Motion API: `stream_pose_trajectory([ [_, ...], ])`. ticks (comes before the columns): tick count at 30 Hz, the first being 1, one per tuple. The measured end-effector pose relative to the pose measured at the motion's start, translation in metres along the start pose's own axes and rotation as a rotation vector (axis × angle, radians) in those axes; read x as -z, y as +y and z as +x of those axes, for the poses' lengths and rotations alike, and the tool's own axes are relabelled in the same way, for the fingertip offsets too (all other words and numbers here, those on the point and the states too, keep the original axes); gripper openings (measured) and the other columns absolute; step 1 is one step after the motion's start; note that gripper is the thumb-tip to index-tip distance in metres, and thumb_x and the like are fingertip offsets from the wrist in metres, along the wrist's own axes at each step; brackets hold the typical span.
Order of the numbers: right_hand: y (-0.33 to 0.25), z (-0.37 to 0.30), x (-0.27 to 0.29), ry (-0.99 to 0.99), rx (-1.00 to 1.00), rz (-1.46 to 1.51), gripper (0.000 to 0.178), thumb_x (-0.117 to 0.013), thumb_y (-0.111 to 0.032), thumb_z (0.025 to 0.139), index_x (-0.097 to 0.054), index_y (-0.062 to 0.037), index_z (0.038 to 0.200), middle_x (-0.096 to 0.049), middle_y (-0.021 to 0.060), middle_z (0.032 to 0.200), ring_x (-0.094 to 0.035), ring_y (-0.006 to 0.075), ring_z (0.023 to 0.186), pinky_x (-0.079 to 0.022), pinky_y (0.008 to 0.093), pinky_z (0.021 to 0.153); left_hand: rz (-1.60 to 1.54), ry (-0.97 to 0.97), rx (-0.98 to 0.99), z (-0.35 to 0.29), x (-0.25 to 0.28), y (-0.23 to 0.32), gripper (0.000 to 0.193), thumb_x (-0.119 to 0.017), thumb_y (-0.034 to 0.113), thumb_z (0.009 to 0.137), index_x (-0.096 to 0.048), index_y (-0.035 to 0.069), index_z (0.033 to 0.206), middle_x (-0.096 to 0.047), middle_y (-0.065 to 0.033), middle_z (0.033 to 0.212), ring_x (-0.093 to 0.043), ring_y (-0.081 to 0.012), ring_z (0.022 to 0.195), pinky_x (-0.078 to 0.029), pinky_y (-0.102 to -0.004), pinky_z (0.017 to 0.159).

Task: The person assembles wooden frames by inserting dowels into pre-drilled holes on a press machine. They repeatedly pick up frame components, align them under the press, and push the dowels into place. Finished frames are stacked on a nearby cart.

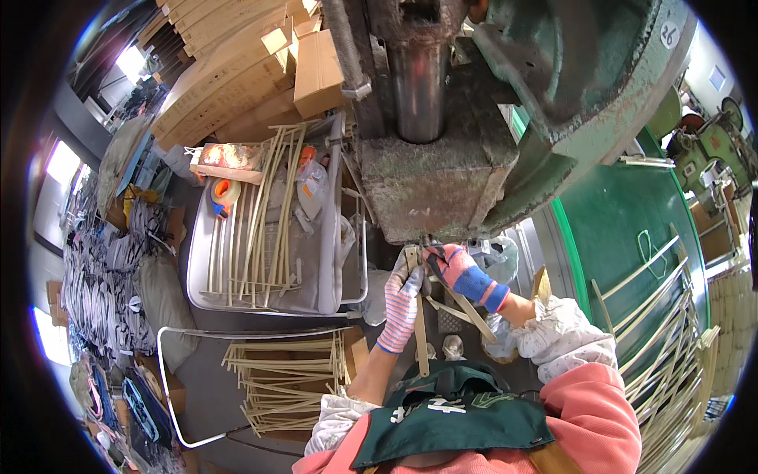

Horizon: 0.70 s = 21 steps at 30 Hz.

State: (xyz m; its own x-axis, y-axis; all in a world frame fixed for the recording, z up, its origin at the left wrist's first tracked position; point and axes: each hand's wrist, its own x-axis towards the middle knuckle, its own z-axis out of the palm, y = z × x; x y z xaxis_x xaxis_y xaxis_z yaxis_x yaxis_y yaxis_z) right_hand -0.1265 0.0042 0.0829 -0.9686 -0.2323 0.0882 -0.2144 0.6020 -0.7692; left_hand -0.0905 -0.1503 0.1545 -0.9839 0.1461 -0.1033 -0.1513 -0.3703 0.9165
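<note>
Just below the press head (434, 191), left hand (402, 297) pinches a pale strip (422, 340); right hand (461, 273) there is curled, hold on anything cannot be told.

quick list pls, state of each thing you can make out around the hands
left hand: gloved, closed on the flat strip
right hand: gloved, fingers bent near the strip's upper end, grip unclear
flat strip: held, lower end free
orange tape roll: set down, not held
floor strips: loosely stacked
right-side strips: piled, crossing
</note>
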Motion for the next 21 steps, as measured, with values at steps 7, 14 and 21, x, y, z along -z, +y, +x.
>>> stream_pose_trajectory([
  [7, 0.006, 0.004, -0.003, -0.141, 0.063, -0.175, 0.043, -0.047, -0.016, 0.090, -0.040, -0.0068, 0.131, -0.054, 0.0153, 0.107, -0.058, 0.0274, 0.088, -0.047, 0.0320, 0.076, -0.151, -0.095, 0.000, 0.012, 0.006, -0.002, 0.030, -0.048, 0.002, 0.091, -0.053, 0.003, 0.120, -0.058, 0.0013, 0.078, -0.042, -0.0027, 0.054, -0.035, -0.0170, 0.049],
  [14, 0.019, 0.014, -0.005, -0.203, -0.286, 0.711, 0.035, -0.047, -0.017, 0.092, -0.043, -0.0076, 0.126, -0.049, 0.0091, 0.115, -0.044, 0.0165, 0.106, -0.035, 0.0288, 0.092, -0.163, -0.159, 0.037, 0.017, 0.006, 0.014, 0.016, -0.052, 0.011, 0.091, -0.058, 0.003, 0.104, -0.057, 0.0018, 0.070, -0.044, -0.0033, 0.053, -0.035, -0.0187, 0.049],
  [21, -0.006, 0.014, 0.006, -0.035, -0.221, 0.810, 0.021, -0.062, -0.012, 0.087, -0.057, -0.0015, 0.104, -0.065, 0.0077, 0.088, -0.062, 0.0158, 0.074, -0.052, 0.0306, 0.062, 0.226, -0.324, 0.028, 0.021, 0.017, 0.037, 0.016, -0.050, 0.012, 0.091, -0.058, 0.003, 0.102, -0.057, 0.0023, 0.071, -0.042, -0.0017, 0.055, -0.033, -0.0179, 0.048],
])
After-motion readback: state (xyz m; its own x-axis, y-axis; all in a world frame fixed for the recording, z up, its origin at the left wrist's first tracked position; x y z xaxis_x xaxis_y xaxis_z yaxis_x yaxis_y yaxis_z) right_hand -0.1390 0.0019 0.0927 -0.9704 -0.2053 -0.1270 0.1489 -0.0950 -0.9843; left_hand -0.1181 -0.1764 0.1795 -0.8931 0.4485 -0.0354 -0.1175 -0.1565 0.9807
